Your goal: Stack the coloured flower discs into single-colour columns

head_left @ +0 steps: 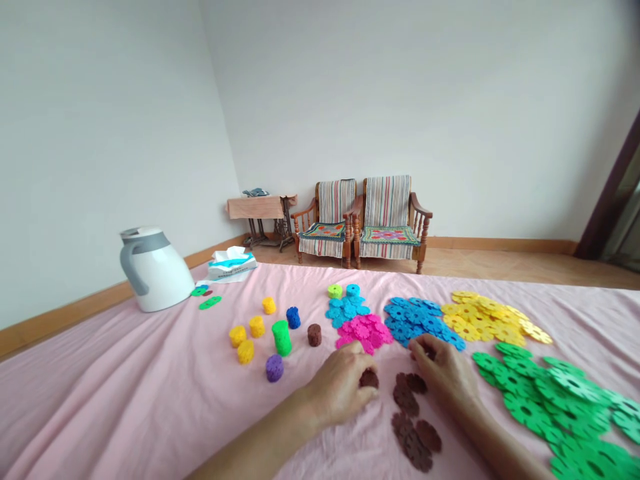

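Note:
My left hand (341,387) rests on the pink cloth (125,400), its fingers closed around a small stack of brown flower-shaped discs (369,379). My right hand (444,370) lies just to the right, fingers curled over something brown at its fingertips near the blue pile. Loose brown discs (413,420) lie between and below the two hands. Sorted piles lie beyond: magenta discs (364,331), blue discs (417,319), light blue discs (346,309), yellow discs (493,320) and green discs (555,400).
Stacked cylinders of discs stand at the left: yellow ones (247,333), a green one (281,337), blue (293,317), brown (314,335), purple (274,367). A white kettle (153,268) and tissue pack (231,263) sit far left. Two wooden armchairs (363,223) stand by the wall.

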The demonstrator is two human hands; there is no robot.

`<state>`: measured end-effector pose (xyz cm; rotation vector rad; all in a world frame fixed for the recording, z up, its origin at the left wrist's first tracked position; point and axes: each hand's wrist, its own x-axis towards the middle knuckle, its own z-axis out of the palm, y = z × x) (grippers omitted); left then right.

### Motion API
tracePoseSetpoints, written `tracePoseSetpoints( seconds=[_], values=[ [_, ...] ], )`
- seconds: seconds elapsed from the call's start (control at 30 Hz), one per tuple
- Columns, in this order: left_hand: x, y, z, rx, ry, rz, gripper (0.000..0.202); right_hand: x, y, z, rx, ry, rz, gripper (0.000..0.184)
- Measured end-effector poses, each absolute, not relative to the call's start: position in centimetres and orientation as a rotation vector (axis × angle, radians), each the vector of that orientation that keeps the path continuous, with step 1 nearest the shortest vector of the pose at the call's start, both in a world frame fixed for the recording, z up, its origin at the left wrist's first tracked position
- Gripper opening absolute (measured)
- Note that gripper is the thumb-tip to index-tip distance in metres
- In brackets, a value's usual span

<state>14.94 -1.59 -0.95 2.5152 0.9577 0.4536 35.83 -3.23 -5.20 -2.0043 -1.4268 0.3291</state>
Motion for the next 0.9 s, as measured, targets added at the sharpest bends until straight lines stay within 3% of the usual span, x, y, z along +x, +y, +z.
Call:
tracePoseSetpoints(
  seconds=[0.2,0.47,0.67,0.9],
  values=[
    [14.8,-1.6,-1.0,2.471,1.067,0.423,0.027,35.8,-3.4,-5.3,-1.982,-1.444,0.321,0.032],
    [15.2,-1.6,-1.4,2.488,1.052,0.448,0.006,35.8,-3.5,-5.1,-1.956,-1.444,0.306,0.032],
    [15.3,-1.7,-1.1,2.519,1.044,0.528,0.009,36.0,-3.3,-5.6,-1.913,-1.457,0.296,0.031],
    [10.9,1.6,2.7,2.499,1.191,0.738,0.015,35.8,-3.5,-5.0,-1.972,-1.468,0.262,0.031]
  ],
)
